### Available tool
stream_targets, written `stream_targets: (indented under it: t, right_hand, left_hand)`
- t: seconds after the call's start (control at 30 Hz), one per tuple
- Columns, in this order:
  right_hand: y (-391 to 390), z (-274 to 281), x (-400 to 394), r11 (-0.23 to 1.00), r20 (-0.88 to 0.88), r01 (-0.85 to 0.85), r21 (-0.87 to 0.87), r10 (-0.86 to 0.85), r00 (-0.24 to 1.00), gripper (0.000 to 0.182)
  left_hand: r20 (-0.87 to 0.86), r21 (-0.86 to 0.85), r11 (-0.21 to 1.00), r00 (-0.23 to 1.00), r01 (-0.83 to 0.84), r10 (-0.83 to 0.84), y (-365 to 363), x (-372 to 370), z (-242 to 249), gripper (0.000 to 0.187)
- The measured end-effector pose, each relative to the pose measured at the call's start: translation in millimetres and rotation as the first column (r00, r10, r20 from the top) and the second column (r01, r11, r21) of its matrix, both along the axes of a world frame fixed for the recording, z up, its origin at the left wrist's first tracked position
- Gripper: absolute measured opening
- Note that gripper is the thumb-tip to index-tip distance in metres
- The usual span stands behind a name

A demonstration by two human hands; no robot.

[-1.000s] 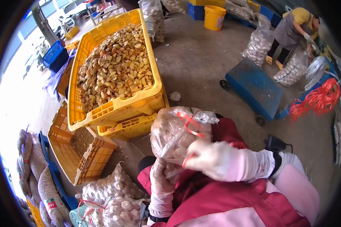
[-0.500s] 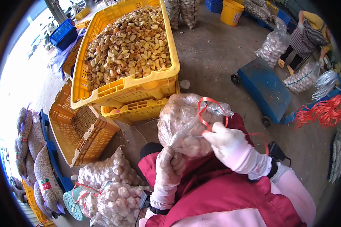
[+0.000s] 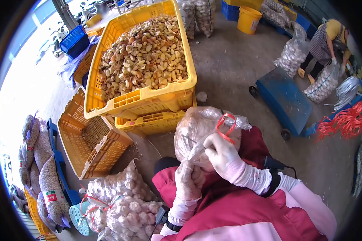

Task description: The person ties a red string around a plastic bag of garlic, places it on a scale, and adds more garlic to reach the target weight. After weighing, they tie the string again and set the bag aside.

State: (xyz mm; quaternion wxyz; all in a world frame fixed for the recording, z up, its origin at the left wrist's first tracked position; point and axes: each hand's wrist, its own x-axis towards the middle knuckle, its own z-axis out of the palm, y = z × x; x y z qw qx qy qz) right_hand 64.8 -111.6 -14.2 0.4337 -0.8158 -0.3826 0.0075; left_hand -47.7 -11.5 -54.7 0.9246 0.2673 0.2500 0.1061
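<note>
A clear plastic bag of garlic bulbs rests on my lap. My left hand, in a white glove, is closed round its gathered plastic at the near side. My gloved right hand has its fingers bent in a pinch against the twisted plastic, just above the left. A red plastic tie strap loops up from behind the right hand and over the bag; its end in the fingers is hidden. More bagged garlic lies on the floor beside my left arm.
Ahead stands a yellow crate heaped with loose cloves, stacked on another. A tilted yellow crate is at left, near full mesh sacks. Right are a blue platform cart, red straps and a person bending over a garlic bag.
My right hand has moved left and down, close to my left hand. The red loop has become smaller. The view has shifted slightly, and the other person has leaned to a bag.
</note>
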Motion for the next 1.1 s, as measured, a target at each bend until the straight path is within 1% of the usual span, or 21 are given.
stream_targets:
  t: [0.03, 0.07, 0.1, 0.2, 0.3, 0.37, 0.43, 0.5, 0.53, 0.57, 0.6, 0.67, 0.7, 0.77, 0.8, 0.87, 0.93, 1.0, 1.03, 1.07, 1.1]
  right_hand:
    - [3, 3, 3, 0.993, 0.134, -0.038, -0.113, 0.054, 0.990, 0.010]
    - [1, 33, -1, 0.899, 0.181, -0.005, -0.438, 0.094, 0.979, 0.010]
    - [1, 51, 5, 0.873, 0.403, 0.042, -0.485, 0.180, 0.897, 0.010]
    - [30, 63, 17, 0.887, 0.380, 0.061, -0.458, 0.133, 0.916, 0.013]
    - [74, 1, 53, 0.622, 0.336, -0.153, -0.768, 0.595, 0.730, 0.018]
    - [94, 3, 69, 0.520, 0.241, -0.315, -0.794, 0.745, 0.623, 0.020]
    - [100, 29, 70, 0.849, 0.057, -0.427, -0.313, 0.465, 0.883, 0.021]
    - [98, 51, 72, 0.951, -0.077, -0.309, 0.002, 0.308, 0.948, 0.021]
    - [91, 51, 73, 0.893, -0.210, -0.443, -0.072, 0.421, 0.882, 0.020]
    - [85, 53, 71, 0.718, -0.229, -0.574, -0.394, 0.528, 0.818, 0.018]
    - [86, 23, 78, 0.631, -0.165, -0.669, -0.393, 0.668, 0.726, 0.018]
    - [80, 28, 58, 0.707, 0.117, -0.569, -0.421, 0.664, 0.738, 0.013]
    - [80, 61, 47, 0.818, 0.151, -0.569, -0.086, 0.575, 0.804, 0.010]
    - [81, 109, 43, 0.808, 0.093, -0.511, 0.293, 0.508, 0.856, 0.009]
    - [80, 119, 47, 0.797, 0.127, -0.467, 0.384, 0.455, 0.881, 0.012]
    - [53, 155, 55, 0.823, 0.084, -0.502, 0.267, 0.499, 0.862, 0.017]
    - [23, 174, 56, 0.747, -0.066, -0.596, 0.294, 0.638, 0.767, 0.015]
    - [-23, 172, 46, 0.650, -0.542, -0.477, 0.592, 0.759, 0.361, 0.021]
    - [-37, 163, 42, 0.673, -0.621, -0.428, 0.604, 0.733, 0.277, 0.024]
    - [-44, 145, 47, 0.715, -0.565, -0.552, 0.428, 0.689, 0.454, 0.020]
    - [-44, 124, 44, 0.816, -0.318, -0.537, 0.215, 0.578, 0.752, 0.012]
  left_hand:
    - [0.007, -0.006, 1.000, 1.000, 0.001, -0.001, 2, 0, -1, 0.038]
    - [0.011, -0.004, 1.000, 1.000, -0.004, 0.004, 3, 0, 0, 0.038]
    - [-0.012, 0.004, 1.000, 1.000, -0.012, 0.012, 2, 0, 3, 0.038]
    - [-0.008, 0.048, 0.999, 1.000, 0.004, -0.004, 0, 0, 3, 0.040]
    - [0.022, 0.095, 0.995, 1.000, 0.011, -0.013, 0, -1, 3, 0.041]
    - [0.028, 0.099, 0.995, 1.000, -0.009, 0.006, -2, -1, 1, 0.042]
    - [0.055, 0.096, 0.995, 0.998, -0.015, 0.010, -1, -4, -7, 0.043]
    - [0.035, 0.085, 0.996, 0.999, -0.007, 0.004, -1, -3, -5, 0.044]
    - [0.012, 0.075, 0.997, 1.000, 0.000, 0.000, 0, -2, -4, 0.044]
    - [0.019, 0.072, 0.997, 1.000, 0.000, -0.002, 1, 0, -4, 0.044]
    - [0.042, 0.085, 0.996, 0.999, 0.004, -0.007, 1, 0, -5, 0.044]
    - [0.050, 0.097, 0.995, 0.998, 0.026, -0.031, 2, -2, -7, 0.044]
    - [0.032, 0.104, 0.994, 0.999, 0.011, -0.015, 1, 1, -7, 0.044]
    - [-0.005, 0.115, 0.993, 1.000, 0.016, -0.015, 0, -3, -9, 0.043]
    - [0.000, 0.119, 0.993, 1.000, 0.005, -0.005, 0, -3, -8, 0.043]
    - [0.008, 0.120, 0.993, 1.000, -0.002, 0.001, 1, -3, -6, 0.042]
    - [0.009, 0.119, 0.993, 1.000, 0.006, -0.007, 2, -3, -4, 0.042]
    - [0.008, 0.107, 0.994, 1.000, 0.011, -0.012, 5, -1, -1, 0.043]
    - [0.003, 0.095, 0.995, 1.000, 0.016, -0.017, 5, 0, -1, 0.043]
    - [0.012, 0.090, 0.996, 1.000, 0.021, -0.022, 6, 1, -2, 0.043]
    - [0.029, 0.058, 0.998, 0.999, 0.018, -0.020, 7, 1, -4, 0.039]
